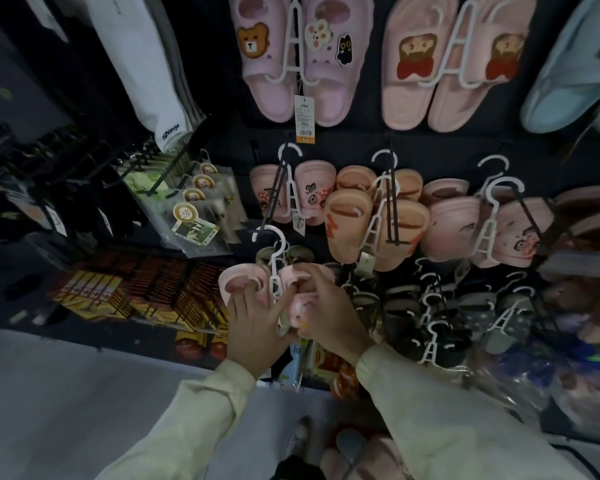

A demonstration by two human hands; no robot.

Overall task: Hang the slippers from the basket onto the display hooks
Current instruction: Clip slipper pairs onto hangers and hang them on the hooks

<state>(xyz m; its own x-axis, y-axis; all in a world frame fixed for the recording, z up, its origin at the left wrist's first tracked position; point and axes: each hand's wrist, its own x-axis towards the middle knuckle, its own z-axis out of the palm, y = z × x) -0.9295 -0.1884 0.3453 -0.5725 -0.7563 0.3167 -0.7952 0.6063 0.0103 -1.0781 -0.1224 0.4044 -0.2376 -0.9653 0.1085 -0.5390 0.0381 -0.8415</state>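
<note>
Both arms are stretched out in front, cream sleeves [201, 410] coming up from the bottom, and the hands meet low on the display wall. They've got a pair of pink slippers [238, 284] between them, clipped on a white hanger [275, 261].

The left hand [253, 323] is laid against the left slipper with fingers [246, 289] stretched out pretty straight, thumb reaching over toward the hanger stem. It's more pressing than grabbing. The right hand [329, 310] is curled over the top of the right slipper, properly clamped on it, knuckles up.

The hanger's curved top sits right at the tip of a black display hook [274, 192]. Honestly can't tell if it's over the prong or just beside it.

Just to the right hangs an orange pair [347, 223], and a lilac pair [271, 64] with a bear patch is above. There are more pinkish slippers [374, 455] down by the person's feet.
</note>
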